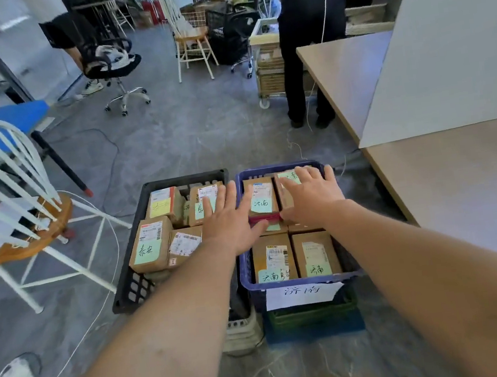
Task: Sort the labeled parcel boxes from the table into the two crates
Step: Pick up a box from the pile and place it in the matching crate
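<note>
Grey floor (187,133) carrying two crates: black crate (132,288), blue crate (302,281) at its 3 o'clock, both holding boxes (151,247). Spreading wide, flat, holding nothing: left hand (232,218), right hand (310,196), flanking top box (262,197) in blue crate. Risk: sideways nudge tipping it off stack.

A person is leaning over two crates packed with labeled parcel boxes (151,247). The left hand (229,222) is spreading flat where the black crate (130,284) meets the blue crate (299,281); the right hand (310,196) is resting open on boxes in the blue crate, beside the counter (467,192).
</note>
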